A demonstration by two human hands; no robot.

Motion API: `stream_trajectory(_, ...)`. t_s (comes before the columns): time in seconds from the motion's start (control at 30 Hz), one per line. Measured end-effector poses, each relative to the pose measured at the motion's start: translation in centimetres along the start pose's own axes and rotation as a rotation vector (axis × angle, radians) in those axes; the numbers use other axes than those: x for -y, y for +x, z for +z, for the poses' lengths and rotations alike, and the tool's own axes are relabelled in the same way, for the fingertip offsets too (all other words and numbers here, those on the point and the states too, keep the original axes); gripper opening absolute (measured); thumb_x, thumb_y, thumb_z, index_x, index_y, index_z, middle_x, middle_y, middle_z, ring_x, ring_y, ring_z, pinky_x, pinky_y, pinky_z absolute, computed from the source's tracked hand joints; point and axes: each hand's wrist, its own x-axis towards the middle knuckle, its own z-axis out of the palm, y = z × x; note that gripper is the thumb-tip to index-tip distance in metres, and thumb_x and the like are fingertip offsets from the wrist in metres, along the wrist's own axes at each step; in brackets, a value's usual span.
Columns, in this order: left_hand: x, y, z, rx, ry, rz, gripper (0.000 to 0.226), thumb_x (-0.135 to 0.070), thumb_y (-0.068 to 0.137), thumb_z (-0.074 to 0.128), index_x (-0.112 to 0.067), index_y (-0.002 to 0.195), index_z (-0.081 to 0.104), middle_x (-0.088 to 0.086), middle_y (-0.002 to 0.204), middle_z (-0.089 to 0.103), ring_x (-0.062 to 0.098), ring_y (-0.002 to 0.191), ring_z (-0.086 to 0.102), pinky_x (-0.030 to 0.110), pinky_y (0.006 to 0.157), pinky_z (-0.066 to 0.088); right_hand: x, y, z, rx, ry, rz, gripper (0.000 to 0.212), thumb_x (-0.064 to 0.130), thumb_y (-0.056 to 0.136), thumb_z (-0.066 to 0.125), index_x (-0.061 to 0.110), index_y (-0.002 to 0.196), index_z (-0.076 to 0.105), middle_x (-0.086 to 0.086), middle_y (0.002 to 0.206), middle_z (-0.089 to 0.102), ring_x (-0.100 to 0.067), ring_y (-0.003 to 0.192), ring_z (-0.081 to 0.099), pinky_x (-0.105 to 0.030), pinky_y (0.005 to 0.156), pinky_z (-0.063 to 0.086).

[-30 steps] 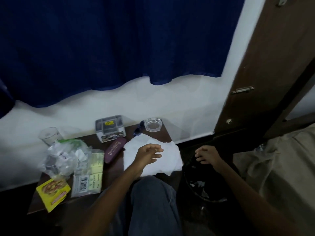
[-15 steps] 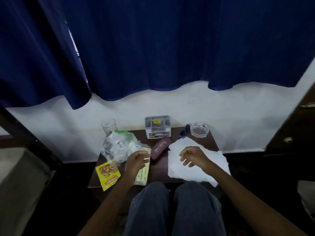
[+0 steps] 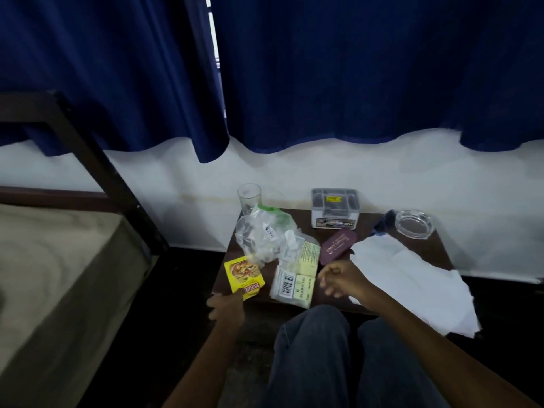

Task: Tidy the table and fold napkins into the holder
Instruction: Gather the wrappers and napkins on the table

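Napkins [image 3: 412, 287], a loose white spread, take up the right side of the bench [image 3: 369, 228] and hang past its front-right corner, which looks like the biggest hazard: an arm brushing that overhang could drag the whole sheaf to the floor. Next in size, the crumpled clear plastic bag [image 3: 262, 237] sits at the left rear, leaning against the drinking glass [image 3: 248, 197]; pulling the bag away carelessly might tip the glass, which stands right at the back-left corner. The clear packet with the barcode label [image 3: 294, 276] lies in the middle and juts over the front edge, so a nudge from either wrist could push it off.

The grey napkin holder [image 3: 334, 209] stands at the back, well apart from the napkins (a long carry for floppy paper, which may unfold on the way). Beside it lie the glass ashtray [image 3: 414, 223], close to the right edge, and the maroon case [image 3: 338, 245].

The yellow spice packet [image 3: 243, 278] overhangs the front-left corner, and the left hand [image 3: 225, 306] meets its lower edge; whether fingers have closed on it I cannot tell, so it may slip. The right hand [image 3: 338, 278] hovers loosely curled and empty, between the barcode packet and the napkins.
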Motion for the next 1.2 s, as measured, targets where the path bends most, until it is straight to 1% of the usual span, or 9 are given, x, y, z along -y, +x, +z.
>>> stream_trajectory(0.07,0.6,0.5,-0.3,0.181,-0.064,-0.04,0.02,-0.025,0.089,0.061,-0.012,0.08,0.049,0.025,0.137,0.046,0.038,0.123,0.048,0.033,0.098,0.041,0.2,0.2,0.9,0.029,0.002,0.002,0.022,0.003,0.088,0.047,0.014,0.075,0.061,-0.004,0.068,0.064,-0.006,0.043,0.056,-0.015,0.043,0.041)
stream_trajectory(0.13,1.3,2.0,0.2,0.271,-0.194,-0.106,0.034,-0.026,0.096,0.048,-0.021,0.063,0.04,0.023,0.131,0.054,0.028,0.1,0.06,0.026,0.08,0.047,0.4,0.3,1.6,0.048,0.004,0.005,0.021,0.004,0.088,0.048,0.014,0.075,0.061,-0.004,0.068,0.064,-0.006,0.044,0.056,-0.015,0.043,0.041)
stream_trajectory(0.2,1.8,2.2,-0.2,0.291,-0.197,-0.028,0.032,-0.017,0.095,0.047,-0.019,0.063,0.044,0.023,0.109,0.061,0.015,0.067,0.054,0.023,0.063,0.044,0.6,0.3,1.9,0.062,0.011,0.001,0.019,0.005,0.089,0.049,0.014,0.077,0.062,-0.004,0.07,0.065,-0.005,0.045,0.057,-0.016,0.045,0.042)
stream_trajectory(0.37,2.1,1.2,-0.4,0.134,-0.546,-0.072,0.022,-0.004,0.088,0.055,-0.012,0.069,0.05,-0.001,0.047,0.055,-0.001,0.027,0.049,0.014,0.037,0.037,0.8,-0.1,1.6,0.06,0.065,-0.006,0.015,0.005,0.089,0.051,0.012,0.082,0.063,-0.005,0.073,0.066,-0.005,0.048,0.059,-0.015,0.046,0.045)
stream_trajectory(0.53,0.7,-2.6,-1.3,0.192,-0.785,-0.094,0.016,-0.009,0.091,0.053,-0.02,0.081,0.049,-0.001,0.077,0.054,0.004,0.057,0.059,0.017,0.055,0.042,1.4,-0.5,1.2,0.052,0.183,-0.033,0.017,0.003,0.087,0.051,0.012,0.081,0.065,-0.005,0.075,0.068,-0.004,0.049,0.061,-0.017,0.049,0.046)
stream_trajectory(0.7,-1.2,-8.1,0.1,0.391,-0.772,-0.067,0.008,-0.009,0.09,0.054,-0.017,0.089,0.053,-0.003,0.07,0.056,0.009,0.069,0.054,0.021,0.06,0.042,2.8,-1.0,0.1,0.04,0.33,-0.069,0.013,0.006,0.088,0.055,0.015,0.088,0.065,-0.003,0.081,0.068,-0.008,0.058,0.062,-0.019,0.052,0.049)
stream_trajectory(0.8,-2.1,-11.0,2.1,0.549,-0.711,-0.051,0.018,-0.006,0.089,0.054,-0.018,0.076,0.054,-0.007,0.053,0.058,0.009,0.062,0.05,0.02,0.056,0.04,3.1,-1.7,-1.6,0.033,0.428,-0.067,0.012,0.011,0.09,0.054,0.013,0.097,0.064,-0.004,0.085,0.068,-0.011,0.062,0.064,-0.024,0.057,0.05)
stream_trajectory(1.0,-1.8,-16.8,7.8,0.771,-0.409,0.023,0.022,-0.007,0.089,0.056,-0.018,0.07,0.054,-0.008,0.045,0.058,0.003,0.039,0.051,0.018,0.047,0.035,0.8,-4.9,-8.9,-0.148,0.584,-0.04,0.006,0.007,0.087,0.058,0.01,0.084,0.062,-0.01,0.074,0.063,-0.014,0.054,0.065,-0.022,0.053,0.047)
stream_trajectory(1.2,-0.4,-22.7,13.6,1.1,-0.072,-0.023,0.011,-0.014,0.09,0.056,-0.019,0.081,0.058,-0.001,0.079,0.059,0.01,0.072,0.056,0.021,0.062,0.041,-5.5,-9.1,-16.9,-0.425,0.654,0.053,0.015,-0.003,0.084,0.057,0.009,0.074,0.058,-0.012,0.067,0.057,-0.011,0.04,0.06,-0.02,0.046,0.042)
